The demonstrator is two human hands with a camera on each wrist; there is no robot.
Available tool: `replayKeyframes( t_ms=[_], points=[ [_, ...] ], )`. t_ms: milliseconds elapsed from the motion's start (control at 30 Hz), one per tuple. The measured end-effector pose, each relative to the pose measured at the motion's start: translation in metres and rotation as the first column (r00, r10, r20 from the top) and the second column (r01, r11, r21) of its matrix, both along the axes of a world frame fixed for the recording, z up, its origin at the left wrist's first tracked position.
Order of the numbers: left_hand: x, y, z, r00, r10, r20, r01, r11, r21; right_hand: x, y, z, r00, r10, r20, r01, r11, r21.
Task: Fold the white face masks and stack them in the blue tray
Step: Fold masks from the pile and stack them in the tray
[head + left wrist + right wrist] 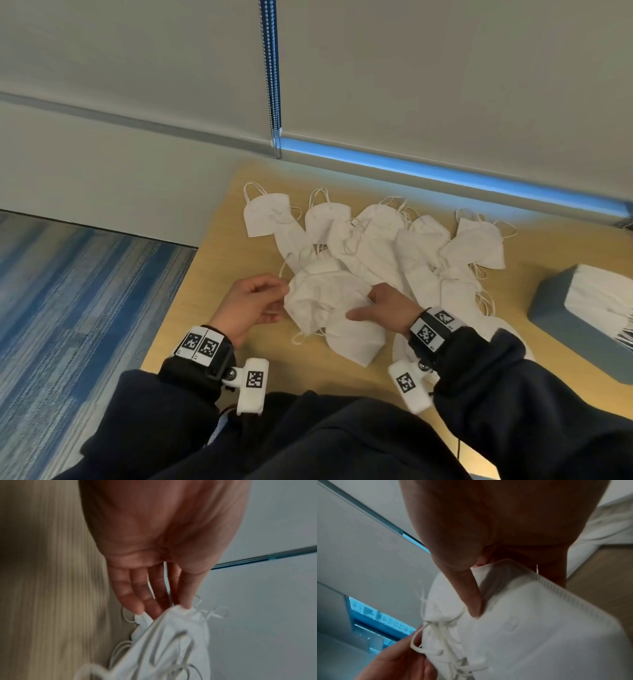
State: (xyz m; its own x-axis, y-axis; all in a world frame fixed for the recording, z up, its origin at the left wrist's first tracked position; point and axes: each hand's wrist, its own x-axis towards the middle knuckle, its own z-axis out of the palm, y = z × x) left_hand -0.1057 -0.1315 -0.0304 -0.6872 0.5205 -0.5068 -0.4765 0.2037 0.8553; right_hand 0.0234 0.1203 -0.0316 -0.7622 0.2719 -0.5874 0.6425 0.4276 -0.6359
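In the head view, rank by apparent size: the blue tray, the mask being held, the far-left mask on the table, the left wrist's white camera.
1. blue tray, though cut off by the frame edge
2. held mask, gripped by left hand and right hand
3. far-left mask, farther away, so its rank is unsure
4. left wrist camera

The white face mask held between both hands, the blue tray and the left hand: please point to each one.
white face mask (pixel 322 294), head view, on its crumpled middle panel.
blue tray (pixel 548 305), head view, on its near side wall.
left hand (pixel 250 301), head view, on the back of the hand.
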Motion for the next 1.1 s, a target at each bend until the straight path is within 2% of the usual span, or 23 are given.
replayKeyframes(
  t_ms=[100, 200, 267, 367, 467, 533, 600, 700, 767, 833, 933, 967, 1033, 1100],
  points=[
    [-0.006, -0.005, -0.012, 0.992, 0.0, -0.126, -0.019, 0.988, -0.153, 0.015, 0.016, -0.006, 0.997, -0.036, 0.064, 0.032, 0.997, 0.067],
    [-0.014, -0.009, -0.02, 0.981, 0.062, -0.186, -0.108, 0.962, -0.249, 0.028, 0.024, -0.004, 0.993, -0.105, 0.044, 0.106, 0.994, -0.015],
    [-0.017, -0.011, -0.021, 0.976, 0.117, -0.185, -0.161, 0.956, -0.246, 0.034, 0.027, -0.003, 0.987, -0.157, 0.028, 0.158, 0.986, -0.048],
    [-0.017, -0.007, -0.015, 0.967, 0.216, -0.136, -0.239, 0.953, -0.184, 0.039, 0.029, -0.001, 0.961, -0.276, 0.01, 0.276, 0.961, 0.003],
    [-0.011, -0.001, -0.016, 0.975, 0.203, -0.095, -0.218, 0.956, -0.196, 0.046, 0.029, 0.013, 0.918, -0.385, -0.099, 0.388, 0.922, 0.013],
    [-0.007, 0.001, -0.018, 0.982, 0.173, -0.07, -0.184, 0.961, -0.204, 0.052, 0.028, 0.025, 0.836, -0.524, -0.163, 0.493, 0.848, -0.196],
    [-0.004, 0.003, -0.016, 0.984, 0.172, -0.054, -0.179, 0.969, -0.172, 0.055, 0.023, 0.037, 0.733, -0.653, -0.189, 0.541, 0.728, -0.421],
    [-0.005, 0.006, -0.006, 0.976, 0.21, -0.064, -0.216, 0.972, -0.095, 0.057, 0.015, 0.05, 0.617, -0.722, -0.314, 0.541, 0.678, -0.498],
    [-0.005, 0.009, 0.004, 0.969, 0.242, -0.044, -0.244, 0.969, -0.035, 0.056, 0.011, 0.058, 0.543, -0.765, -0.345, 0.533, 0.632, -0.562],
    [-0.001, 0.012, 0.014, 0.969, 0.247, -0.018, -0.246, 0.969, 0.02, 0.054, 0.006, 0.063, 0.523, -0.802, -0.289, 0.497, 0.562, -0.662],
    [0.012, 0.022, 0.019, 0.98, 0.2, 0.003, -0.2, 0.979, 0.041, 0.05, -0.004, 0.067, 0.542, -0.833, -0.113, 0.407, 0.378, -0.831],
    [0.018, 0.025, 0.019, 0.985, 0.17, -0.003, -0.17, 0.985, 0.03, 0.048, -0.008, 0.066, 0.551, -0.83, -0.092, 0.393, 0.356, -0.848],
    [0.028, 0.028, 0.015, 0.992, 0.12, -0.041, -0.12, 0.993, -0.009, 0.045, -0.015, 0.062, 0.568, -0.811, -0.139, 0.37, 0.403, -0.837],
    [0.032, 0.029, 0.013, 0.988, 0.131, -0.083, -0.134, 0.991, -0.027, 0.045, -0.017, 0.058, 0.573, -0.79, -0.218, 0.339, 0.47, -0.815]
  ],
)
